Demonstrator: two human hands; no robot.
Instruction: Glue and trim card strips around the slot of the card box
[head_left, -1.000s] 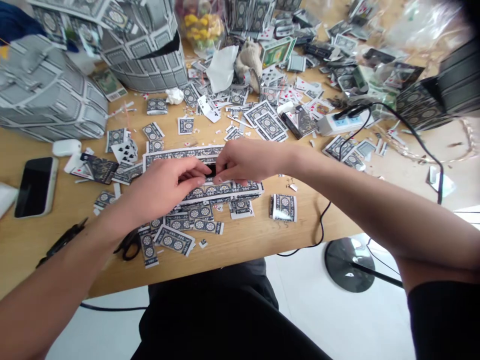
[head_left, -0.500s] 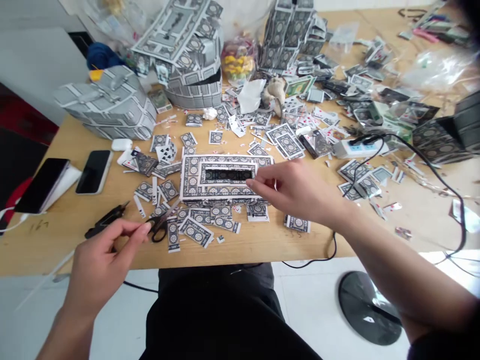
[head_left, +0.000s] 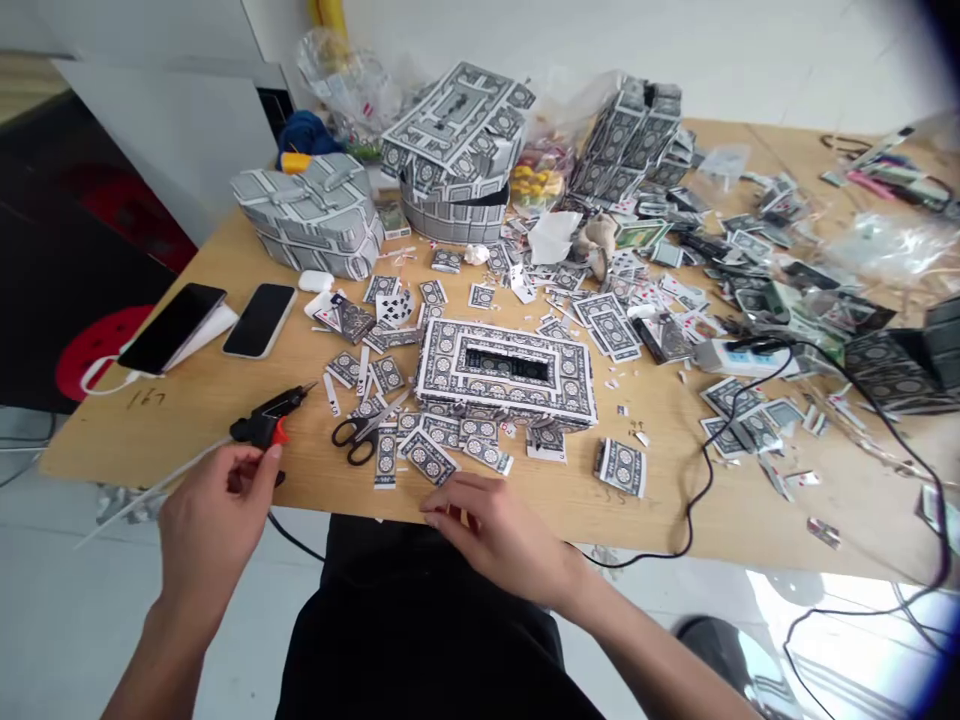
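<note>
My left hand (head_left: pixel 217 525) is closed, thumb against bent fingers. It hovers by a black hot glue gun (head_left: pixel 260 424) with an orange trigger and a long white glue stick (head_left: pixel 142 497). Whatever is in its pinch, if anything, does not show. At the table's front edge my right hand (head_left: pixel 499 530) also has its fingertips pressed together, just below a patterned card piece (head_left: pixel 429 458); I cannot make out anything in them. Beyond it sits a rectangular box (head_left: pixel 506 405) made of playing cards, with a dark slot in its top. Black-handled scissors (head_left: pixel 356 440) lie left of the box.
Two phones (head_left: pixel 259 320) (head_left: pixel 174 328) lie at left. Card-covered containers (head_left: pixel 307 225) (head_left: pixel 457 130) stand behind. Loose cards and scraps (head_left: pixel 660 290) are strewn across the back right. A power strip (head_left: pixel 746 357) has a black cable (head_left: pixel 705 480) running over the table's edge.
My right hand has moved from the box's slot down to the table's front edge. The left hand has come away from the scissors' handles to beside the glue gun. The view has shifted.
</note>
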